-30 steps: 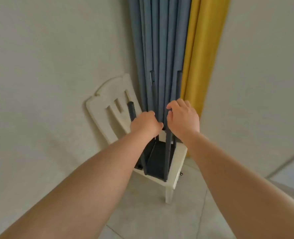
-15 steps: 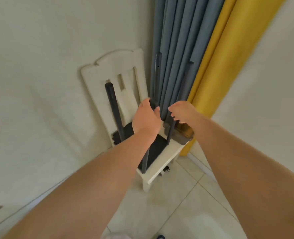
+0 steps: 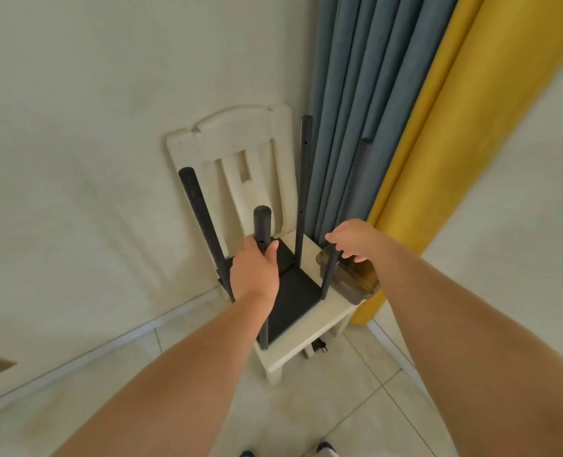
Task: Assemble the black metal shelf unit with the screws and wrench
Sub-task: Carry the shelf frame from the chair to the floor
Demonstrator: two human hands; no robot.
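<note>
Head view, set against half a second ago: looking further down now, so more floor [image 3: 356,407] and the toes of two shoes [image 3: 326,448] in sight at the bottom edge. Top of the near post bare above the left hand [image 3: 255,272], covered by that hand before. Right hand [image 3: 356,240] lifted off the right post, which it touched earlier.

Black shelf unit [image 3: 293,291] standing on the seat of a white chair [image 3: 237,143], in the corner beside blue curtains [image 3: 356,110] and a yellow curtain [image 3: 455,127]. Four posts pointing upward, long axes near vertical and spreading apart toward the tops; flat black panel low down between them, lying on the seat.

Left hand wrapped round the near post [image 3: 262,225], thumb on its right side, post top sticking out above the fist and the rest running down below the wrist to the seat's front edge. Right hand loosely curled, fingers hanging, holding nothing; right post [image 3: 329,275] just under and beside its fingertips, whether touching not clear. Brownish clear container [image 3: 356,278] below that hand on the seat, beside the right post.
</note>
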